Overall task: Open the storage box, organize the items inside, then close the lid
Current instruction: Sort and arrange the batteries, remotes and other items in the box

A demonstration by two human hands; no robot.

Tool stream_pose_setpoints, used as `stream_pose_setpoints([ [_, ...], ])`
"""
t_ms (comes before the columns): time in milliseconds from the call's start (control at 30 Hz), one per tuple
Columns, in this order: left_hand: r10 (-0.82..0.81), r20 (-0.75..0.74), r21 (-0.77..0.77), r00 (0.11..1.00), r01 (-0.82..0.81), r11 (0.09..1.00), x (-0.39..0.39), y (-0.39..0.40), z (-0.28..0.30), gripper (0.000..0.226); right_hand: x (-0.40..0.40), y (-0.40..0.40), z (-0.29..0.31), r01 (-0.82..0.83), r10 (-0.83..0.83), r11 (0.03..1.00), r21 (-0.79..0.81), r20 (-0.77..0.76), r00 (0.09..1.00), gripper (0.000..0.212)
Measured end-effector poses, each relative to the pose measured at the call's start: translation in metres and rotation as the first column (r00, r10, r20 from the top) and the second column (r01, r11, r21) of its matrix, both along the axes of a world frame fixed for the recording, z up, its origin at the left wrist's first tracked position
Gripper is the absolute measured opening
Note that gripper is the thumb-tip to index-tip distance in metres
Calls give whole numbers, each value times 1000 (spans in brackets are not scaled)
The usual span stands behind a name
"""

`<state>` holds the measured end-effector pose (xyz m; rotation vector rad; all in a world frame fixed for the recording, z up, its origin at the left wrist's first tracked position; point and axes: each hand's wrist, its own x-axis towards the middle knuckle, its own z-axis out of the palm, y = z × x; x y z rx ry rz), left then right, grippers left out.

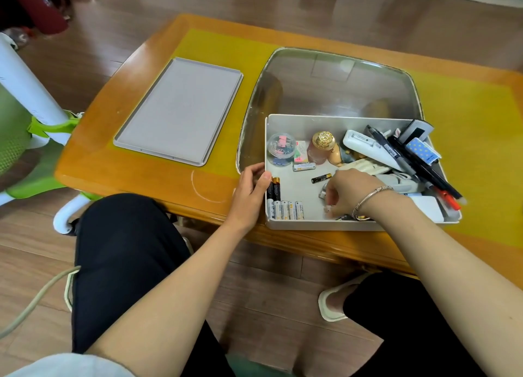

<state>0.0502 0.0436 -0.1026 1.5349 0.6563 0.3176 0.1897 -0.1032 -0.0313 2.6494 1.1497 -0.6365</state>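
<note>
Sorting batteries in the open box, with a crowded pile close to the working hand.

The storage box [294, 223] sits at the near edge of the table [147, 178], its lid [181, 110] lying well apart to the left. The left hand [250, 191] grips the box's left wall; the right hand [346, 194] reaches inside with curled fingers, though I cannot tell what it pinches. A sleeve-level brush could likely knock the stacked pens [418, 161] out, or scatter the lined-up batteries [285, 209]. The loose battery [321, 178] may roll, and a tug could slide the box off the table.
</note>
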Motion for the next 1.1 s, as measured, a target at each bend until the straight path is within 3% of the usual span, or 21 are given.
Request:
stream_pose_setpoints([
  [233,-3,-14,23,1000,4,1000,0,1,-1,69,-1,0,-6,-104,122,983,-153,115,986,26],
  [367,6,-11,19,1000,-6,1000,1,2,-2,64,-1,2,-7,-106,108,994,-21,152,982,21],
  [500,1,-10,13,1000,-1,1000,1,1,-2,65,1,7,-5,92,-59,955,281,-126,990,16],
  [667,5,-2,19,1000,-5,1000,2,1,-3,64,-4,13,-9,240,-145,956,167,-440,886,23],
  [833,5,6,6,1000,-5,1000,2,1,-3,62,0,9,-8,133,-81,985,105,-397,914,29],
  [1100,6,9,1,1000,-6,1000,2,1,-4,63,1,6,-9,111,-8,981,160,-536,844,40],
])
